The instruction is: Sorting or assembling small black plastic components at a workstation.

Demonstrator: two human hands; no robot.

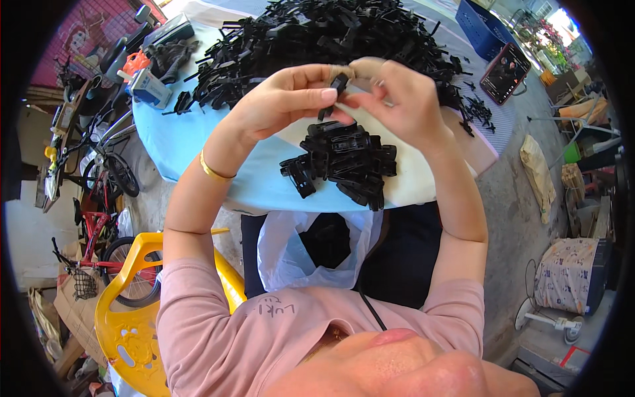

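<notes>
Above the near part of the table, my left hand (291, 96) pinches a small black plastic part (336, 89) between thumb and fingers. My right hand (403, 99) meets it from the other side, fingers bent in close to the part; they are slightly blurred, and what they pinch is hidden. Just below both hands lies a small heap of black plastic clips (347, 159) near the table edge. Beyond them spreads a large pile of similar loose black parts (317, 40). An open white plastic bag (274, 255) in my lap holds more black pieces.
A phone (506, 74) leans on a stand at the table's right, by a blue basket (484, 30). Small black bits (479, 112) lie nearby. On the left stands a blue-white box (149, 89). A yellow chair (129, 317) is beside me; bicycles (109, 172) are further left.
</notes>
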